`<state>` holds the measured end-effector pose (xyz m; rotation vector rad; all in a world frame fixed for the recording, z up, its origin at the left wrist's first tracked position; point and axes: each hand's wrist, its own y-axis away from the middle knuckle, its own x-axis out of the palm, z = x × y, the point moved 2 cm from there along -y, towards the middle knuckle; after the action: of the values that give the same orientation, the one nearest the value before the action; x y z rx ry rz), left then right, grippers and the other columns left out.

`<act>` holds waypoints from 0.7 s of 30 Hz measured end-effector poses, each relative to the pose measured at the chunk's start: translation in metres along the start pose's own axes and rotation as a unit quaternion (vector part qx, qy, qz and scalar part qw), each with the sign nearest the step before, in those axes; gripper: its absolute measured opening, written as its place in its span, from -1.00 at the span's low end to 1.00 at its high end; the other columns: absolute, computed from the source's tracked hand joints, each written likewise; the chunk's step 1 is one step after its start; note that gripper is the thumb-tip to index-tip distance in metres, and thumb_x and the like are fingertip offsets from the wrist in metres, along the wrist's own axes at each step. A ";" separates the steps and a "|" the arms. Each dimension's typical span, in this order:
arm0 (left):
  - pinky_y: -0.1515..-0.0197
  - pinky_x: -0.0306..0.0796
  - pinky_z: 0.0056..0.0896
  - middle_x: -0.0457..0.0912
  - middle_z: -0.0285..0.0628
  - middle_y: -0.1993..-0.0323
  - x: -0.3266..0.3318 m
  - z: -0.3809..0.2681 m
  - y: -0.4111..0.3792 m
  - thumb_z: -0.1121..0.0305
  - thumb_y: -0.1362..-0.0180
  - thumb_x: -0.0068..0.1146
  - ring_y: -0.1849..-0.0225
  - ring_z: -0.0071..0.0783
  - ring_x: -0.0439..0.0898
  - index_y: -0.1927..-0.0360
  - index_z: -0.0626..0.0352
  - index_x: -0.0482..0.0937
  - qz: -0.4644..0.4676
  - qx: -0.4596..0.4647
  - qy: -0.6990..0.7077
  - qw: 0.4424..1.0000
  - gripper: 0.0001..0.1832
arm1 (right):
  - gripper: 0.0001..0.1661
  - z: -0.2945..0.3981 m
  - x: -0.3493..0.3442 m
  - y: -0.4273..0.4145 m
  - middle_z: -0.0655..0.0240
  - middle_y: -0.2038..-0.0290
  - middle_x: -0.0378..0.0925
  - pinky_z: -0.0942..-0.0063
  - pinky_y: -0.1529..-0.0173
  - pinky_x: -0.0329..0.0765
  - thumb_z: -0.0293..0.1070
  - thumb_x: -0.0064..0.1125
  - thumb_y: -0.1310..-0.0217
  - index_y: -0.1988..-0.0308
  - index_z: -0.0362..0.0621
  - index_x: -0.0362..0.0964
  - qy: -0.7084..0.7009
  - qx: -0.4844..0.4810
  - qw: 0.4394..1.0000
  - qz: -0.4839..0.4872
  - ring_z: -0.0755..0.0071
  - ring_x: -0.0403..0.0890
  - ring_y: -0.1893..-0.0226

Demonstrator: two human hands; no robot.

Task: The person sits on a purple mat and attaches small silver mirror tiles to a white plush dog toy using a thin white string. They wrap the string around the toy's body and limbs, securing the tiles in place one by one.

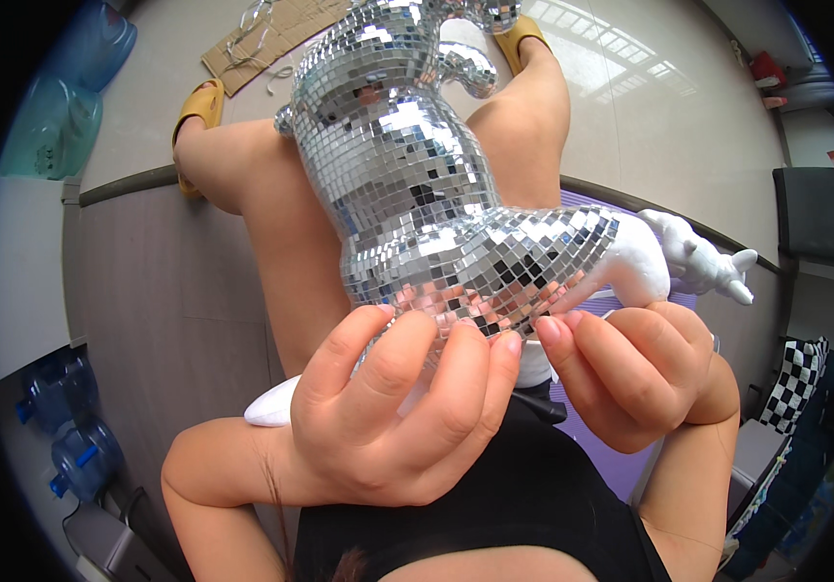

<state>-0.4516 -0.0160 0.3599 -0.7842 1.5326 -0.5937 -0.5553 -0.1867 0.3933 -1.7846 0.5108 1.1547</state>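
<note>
A large figure covered in small square mirror tiles (402,167) lies across my lap. Its tiled part bends right and ends in a bare white section (635,262). My left hand (406,407) is bent over the lower tiled edge, with its fingertips on the tiles. Close beside it, my right hand (628,371) has thumb and forefinger together at the tile edge near the white part; whether a tile is between them is hidden. A pointed white part (271,404) shows behind my left wrist. Past the bare section is a small white animal-shaped figurine (708,262).
A flat piece of cardboard (271,44) with clear strips lies on the floor beyond my feet. A purple mat (606,451) is at my right side. Large blue water bottles (85,458) stand at the left, and a black-and-white checkered cloth (791,385) is at the right.
</note>
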 end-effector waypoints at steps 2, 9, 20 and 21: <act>0.47 0.45 -0.33 0.55 -0.21 0.30 0.001 0.000 0.000 0.46 0.19 0.27 0.38 -0.29 0.49 0.30 0.17 0.72 -0.005 0.014 -0.003 1.000 -0.72 | -0.69 0.000 0.000 0.000 0.31 0.21 0.47 0.59 0.49 0.32 -0.67 0.39 0.25 0.32 -0.31 0.63 -0.002 0.004 1.000 0.005 0.48 0.42 0.50; 0.32 0.47 -0.34 0.53 -0.29 0.28 0.000 -0.005 0.001 0.41 0.08 0.23 0.29 -0.36 0.52 0.26 0.10 0.68 0.009 -0.024 -0.015 1.000 -0.76 | -0.67 0.001 0.003 0.002 0.31 0.20 0.49 0.60 0.47 0.39 -0.67 0.40 0.25 0.30 -0.28 0.64 0.010 0.008 1.000 -0.019 0.48 0.44 0.47; 0.32 0.46 -0.35 0.51 -0.30 0.27 0.000 -0.002 0.001 0.41 0.07 0.23 0.28 -0.36 0.51 0.26 0.02 0.65 0.023 -0.012 -0.037 0.999 -0.77 | -0.64 -0.002 0.003 0.001 0.30 0.20 0.50 0.60 0.47 0.42 -0.67 0.41 0.29 0.30 -0.29 0.65 -0.004 -0.003 1.000 -0.015 0.48 0.46 0.46; 0.38 0.45 -0.33 0.53 -0.24 0.25 0.001 -0.001 0.002 0.44 0.13 0.25 0.30 -0.32 0.49 0.24 0.03 0.66 0.024 -0.002 -0.030 0.999 -0.71 | -0.64 -0.002 0.003 0.001 0.30 0.20 0.50 0.60 0.46 0.42 -0.67 0.40 0.30 0.30 -0.29 0.65 -0.002 -0.005 1.000 -0.015 0.48 0.46 0.45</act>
<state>-0.4532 -0.0157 0.3581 -0.7594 1.4931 -0.5269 -0.5535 -0.1881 0.3902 -1.7915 0.4762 1.1424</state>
